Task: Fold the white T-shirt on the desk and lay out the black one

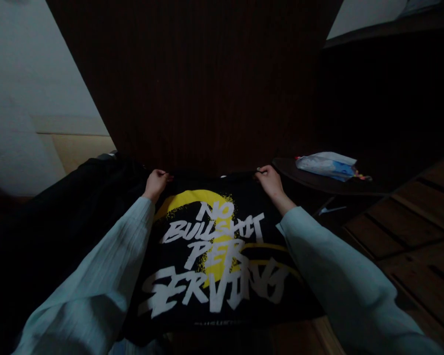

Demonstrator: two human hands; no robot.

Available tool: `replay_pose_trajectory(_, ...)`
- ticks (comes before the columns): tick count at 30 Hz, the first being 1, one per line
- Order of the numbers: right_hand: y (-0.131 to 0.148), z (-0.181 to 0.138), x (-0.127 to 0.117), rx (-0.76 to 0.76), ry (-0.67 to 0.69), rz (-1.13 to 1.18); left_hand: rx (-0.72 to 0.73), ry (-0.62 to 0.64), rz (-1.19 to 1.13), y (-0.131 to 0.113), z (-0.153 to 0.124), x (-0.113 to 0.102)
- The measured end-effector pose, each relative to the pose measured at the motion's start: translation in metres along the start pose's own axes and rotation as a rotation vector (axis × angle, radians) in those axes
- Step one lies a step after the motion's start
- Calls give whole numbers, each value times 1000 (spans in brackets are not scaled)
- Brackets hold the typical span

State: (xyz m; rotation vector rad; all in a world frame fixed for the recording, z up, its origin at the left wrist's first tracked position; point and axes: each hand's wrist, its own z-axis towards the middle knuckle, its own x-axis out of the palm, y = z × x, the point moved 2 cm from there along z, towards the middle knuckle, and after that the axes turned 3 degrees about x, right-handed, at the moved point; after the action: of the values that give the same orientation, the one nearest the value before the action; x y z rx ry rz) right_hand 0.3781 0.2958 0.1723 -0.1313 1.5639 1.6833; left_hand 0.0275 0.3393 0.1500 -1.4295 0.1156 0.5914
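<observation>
A black T-shirt (214,256) with white lettering and a yellow print is stretched out in front of me, print facing up. My left hand (156,182) is closed on the shirt's far left corner. My right hand (269,180) pinches the far right corner at the same height. Both arms wear pale blue-green sleeves. The shirt's far edge runs straight between the two hands.
More black cloth (77,207) lies bunched on the left. A dark wooden panel (207,88) rises behind the shirt. A small round dark table (318,181) at right carries a white and blue plastic packet (327,165). Wooden floor planks (410,231) run along the right.
</observation>
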Motion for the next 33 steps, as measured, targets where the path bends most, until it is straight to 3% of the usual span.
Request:
replay_pose_trajectory(4, 26, 16, -10, -199, -115, -112, 244, -37, 307, -32, 12, -13)
replay_pose_trajectory(9, 40, 34, 10, -296, 20, -157, 399, 134, 566, -42, 24, -3)
replay_pose_trajectory(13, 32, 31, 36, -264, 268, -227, 353, 357, 707, -23, 17, 17)
replay_pose_trajectory(16, 23, 16, 39, -212, 370, -308, 253, 464, 705, -13, -2, 19)
replay_pose_trajectory(20, 11, -23, 19, -343, 389, -339, 387, 411, 625, -15, -45, -7)
replay_pose_trajectory(25, -24, -90, -24, -414, 383, -296, 425, 308, 488, -6, -117, -64)
replay_pose_trajectory(29, -63, -143, -68, -305, 297, -203, 301, 142, 389, 17, -183, -108)
replay_pose_trajectory(33, -103, -198, -110, -58, 157, -119, 140, -23, 285, 48, -258, -128)
